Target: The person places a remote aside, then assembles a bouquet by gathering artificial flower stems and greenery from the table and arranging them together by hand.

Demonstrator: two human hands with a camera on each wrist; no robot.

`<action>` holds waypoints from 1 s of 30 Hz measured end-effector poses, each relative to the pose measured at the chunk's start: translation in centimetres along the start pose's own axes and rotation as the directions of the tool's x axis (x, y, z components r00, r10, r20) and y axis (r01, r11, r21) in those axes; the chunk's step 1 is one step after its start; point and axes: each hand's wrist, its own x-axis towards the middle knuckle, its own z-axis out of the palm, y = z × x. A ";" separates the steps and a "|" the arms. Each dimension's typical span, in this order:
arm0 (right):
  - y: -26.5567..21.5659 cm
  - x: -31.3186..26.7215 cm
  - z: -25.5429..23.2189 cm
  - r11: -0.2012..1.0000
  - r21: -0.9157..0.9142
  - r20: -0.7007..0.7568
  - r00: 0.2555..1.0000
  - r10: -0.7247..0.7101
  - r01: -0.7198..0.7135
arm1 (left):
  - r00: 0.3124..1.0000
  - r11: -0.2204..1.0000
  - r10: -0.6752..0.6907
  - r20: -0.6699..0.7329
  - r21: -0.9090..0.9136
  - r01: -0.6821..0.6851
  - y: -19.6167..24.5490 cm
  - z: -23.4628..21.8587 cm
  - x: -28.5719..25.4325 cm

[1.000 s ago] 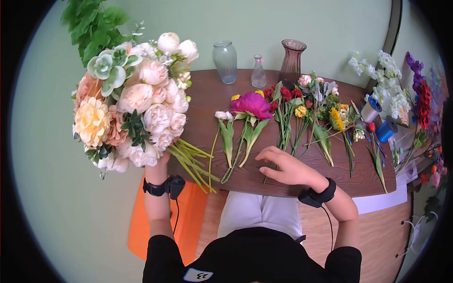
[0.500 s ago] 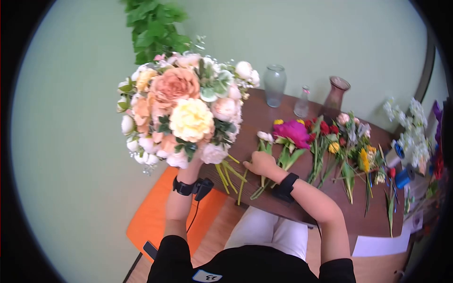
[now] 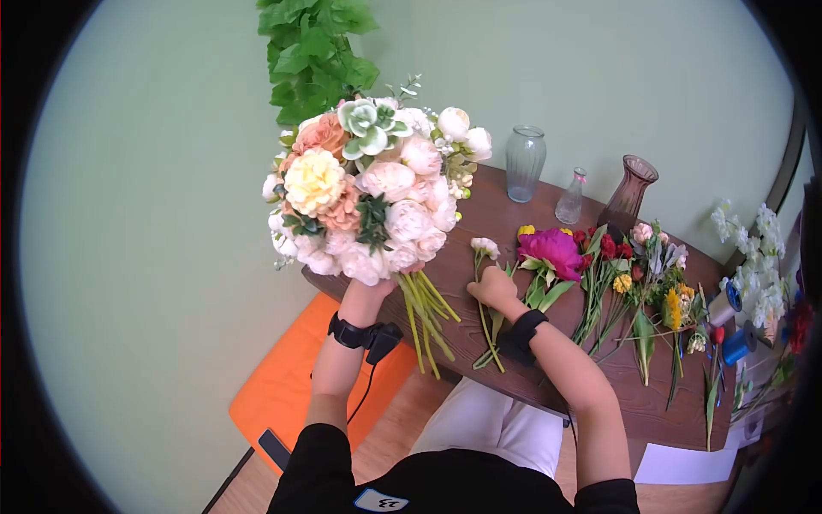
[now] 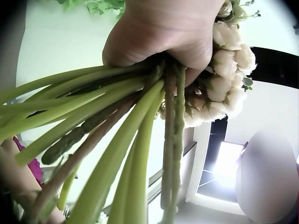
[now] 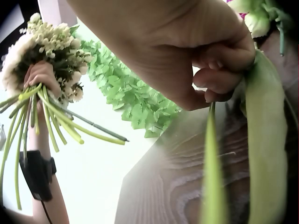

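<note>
My left hand (image 3: 368,293) grips a large bouquet (image 3: 390,197) of pale pink, peach and white flowers by its bundled stems. It is held up beyond the table's left edge, its green stems (image 4: 117,163) fanning out below the fist in the left wrist view. My right hand (image 3: 494,289) is low over the table and pinches the thin green stem (image 5: 213,154) of a small white flower (image 3: 485,248). A broad green leaf (image 5: 266,140) hangs beside those fingers. Just right of this hand lies a magenta peony (image 3: 550,254).
On the dark wooden table (image 3: 548,381) lie several red, yellow and pink flowers to the right, near blue ribbon spools (image 3: 740,343). A clear vase (image 3: 524,167), a small glass bottle (image 3: 571,199) and a purple vase (image 3: 629,190) stand behind. An orange seat (image 3: 300,385) holds a phone (image 3: 275,449).
My right hand has moved left from above the table's front and now pinches the white flower's stem. The bouquet has turned in my left hand, and the head view has swung left.
</note>
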 end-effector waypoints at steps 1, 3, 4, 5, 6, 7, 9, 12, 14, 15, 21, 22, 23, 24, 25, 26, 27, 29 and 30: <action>0.4 0.3 0.0 0.996 0.091 0.032 0.999 0.000 -0.003 | 0.990 0.998 -0.056 0.131 -0.015 0.058 0.1 -0.1 0.1; 1.7 1.6 0.7 0.977 0.213 0.050 0.999 -0.004 -0.007 | 0.974 0.992 -0.085 0.212 -0.070 0.101 0.5 0.6 0.4; 2.3 2.2 1.2 0.943 0.332 0.068 0.998 -0.009 -0.014 | 0.950 0.981 -0.109 0.293 -0.120 0.150 0.7 0.9 0.5; 2.3 2.1 1.1 0.943 0.332 0.067 0.998 -0.010 -0.013 | 0.931 0.955 -0.158 0.330 -0.190 0.229 0.9 1.0 0.6; 2.3 2.0 1.1 0.894 0.449 0.038 0.999 -0.036 0.015 | 0.930 0.955 -0.157 0.331 -0.190 0.229 0.8 1.2 0.6; 2.4 2.0 0.9 0.829 0.557 0.006 0.998 -0.058 0.045 | 0.930 0.953 -0.175 0.324 -0.183 0.243 0.7 1.5 0.6; 1.5 0.9 -0.2 0.711 0.689 -0.104 0.990 -0.097 0.142 | 0.928 0.950 -0.194 0.318 -0.175 0.259 0.4 1.8 0.8; -0.4 -1.3 -2.7 0.499 0.816 -0.263 0.956 -0.128 0.291 | 0.913 0.949 -0.182 0.364 -0.179 0.260 -0.3 1.9 1.1; -1.1 -2.3 -3.8 0.537 0.628 -0.600 0.790 -0.128 0.564 | 0.901 0.921 -0.226 0.370 -0.220 0.322 -0.6 1.8 1.3; -1.7 -3.3 -4.7 0.540 0.586 -0.640 0.754 -0.147 0.604 | 0.900 0.920 -0.229 0.372 -0.219 0.325 -0.6 2.0 1.3; -2.4 -6.3 -5.9 0.502 0.342 -0.790 0.532 -0.304 0.794 | 0.899 0.936 -0.247 0.362 -0.151 0.318 -1.0 3.0 1.4; -2.3 -6.6 -5.9 0.503 0.344 -0.791 0.533 -0.300 0.793 | 0.898 0.935 -0.251 0.362 -0.149 0.321 -1.0 3.2 1.3; -2.2 -6.9 -5.9 0.529 0.250 -0.790 0.486 -0.373 0.811 | 0.911 0.947 -0.230 0.342 -0.135 0.290 -1.1 3.4 1.3; -2.1 -7.1 -5.8 0.546 0.153 -0.780 0.440 -0.445 0.824 | 0.923 0.958 -0.209 0.323 -0.121 0.259 -1.2 3.6 1.4; -2.5 -7.1 -5.3 0.534 0.186 -0.802 0.442 -0.402 0.825 | 0.921 0.958 -0.211 0.326 -0.119 0.262 -1.3 3.7 1.4; -2.6 -7.5 -6.4 0.543 -0.095 -0.776 0.280 -0.565 0.834 | 0.926 0.957 -0.207 0.315 -0.133 0.259 -1.3 3.8 1.4; -2.6 -7.6 -6.4 0.521 -0.108 -0.743 0.279 -0.608 0.847 | 0.931 0.956 -0.203 0.304 -0.146 0.256 -1.4 3.9 1.4; -2.6 -7.9 -6.4 0.559 -0.058 -0.646 0.395 -0.653 0.827 | 0.931 0.954 -0.203 0.302 -0.154 0.258 -1.3 4.1 1.4; -2.6 -8.0 -6.2 0.559 -0.059 -0.647 0.395 -0.652 0.827 | 0.932 0.952 -0.203 0.299 -0.164 0.259 -1.3 4.1 1.4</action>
